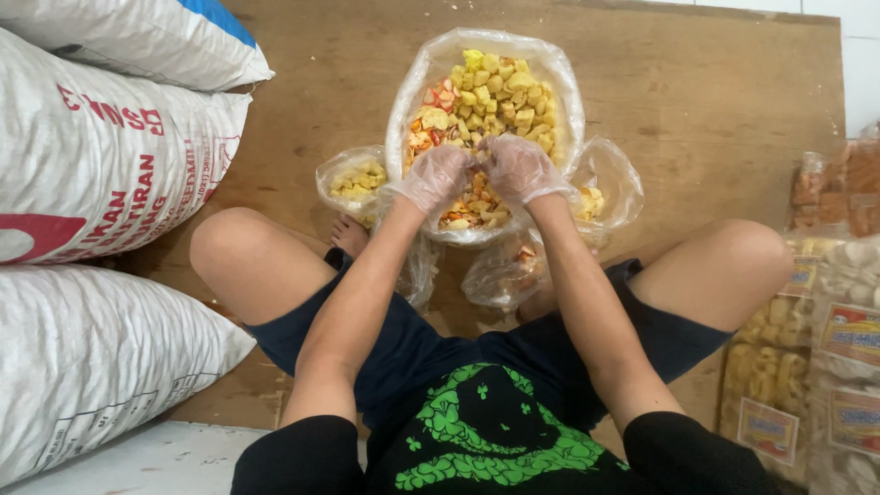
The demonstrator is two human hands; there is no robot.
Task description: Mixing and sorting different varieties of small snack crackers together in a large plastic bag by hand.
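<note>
**Gloved hands in the snack bag**

Left of our hands lie stacked white sacks (pixel 101 165). Nearer, just left of our left hand (pixel 438 176), sits a small bag (pixel 353 183) of yellow pieces. Both gloved hands, fingers curled over loose snacks, dig in the big bag (pixel 484 64) right under them. Whether our right hand (pixel 519 168) grips anything, we cannot tell. The snacks (pixel 495 96) look light, dry and brittle; we judge a loose scoop from beneath suits them. Right lie packed packets (pixel 825 348).
</note>
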